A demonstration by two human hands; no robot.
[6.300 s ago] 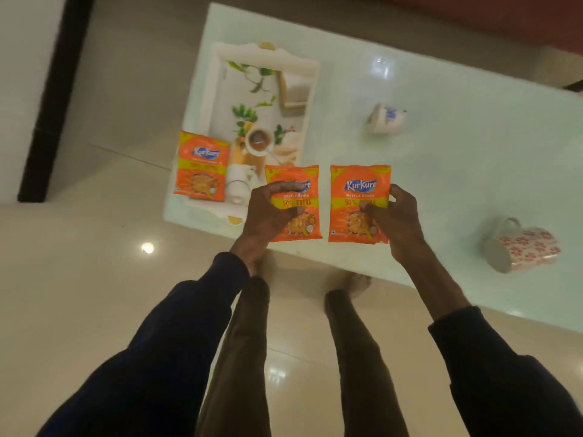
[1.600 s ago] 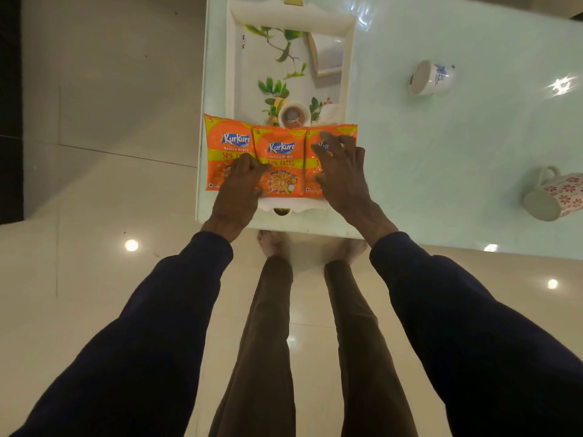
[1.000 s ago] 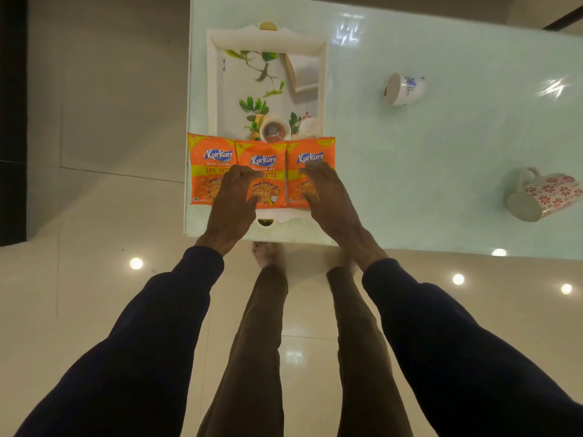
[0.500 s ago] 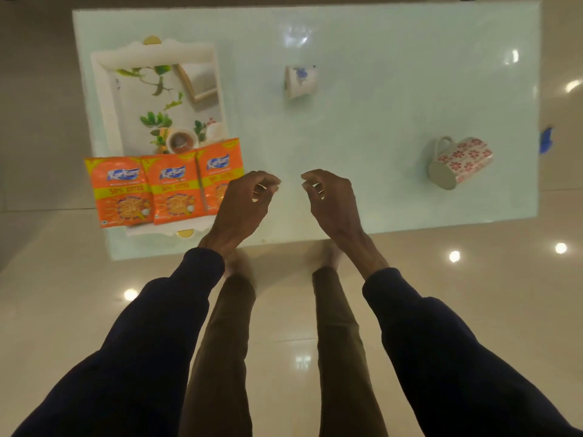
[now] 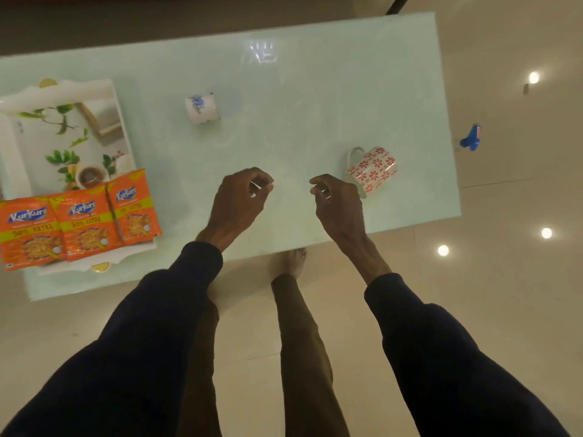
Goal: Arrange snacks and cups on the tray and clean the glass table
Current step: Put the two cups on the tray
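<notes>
At frame left, tray (image 5: 12, 159) holds three Kurkure packets (image 5: 75, 222); both mugs lie outside. Left hand (image 5: 239, 203), right hand (image 5: 339, 203) loosely curled, empty.

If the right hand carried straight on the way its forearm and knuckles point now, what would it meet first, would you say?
Probably nothing: the right hand points up the bare glass table. The red-flowered mug, lying on its side, sits just to its right, likely outside that line, though depth is unclear.
</notes>
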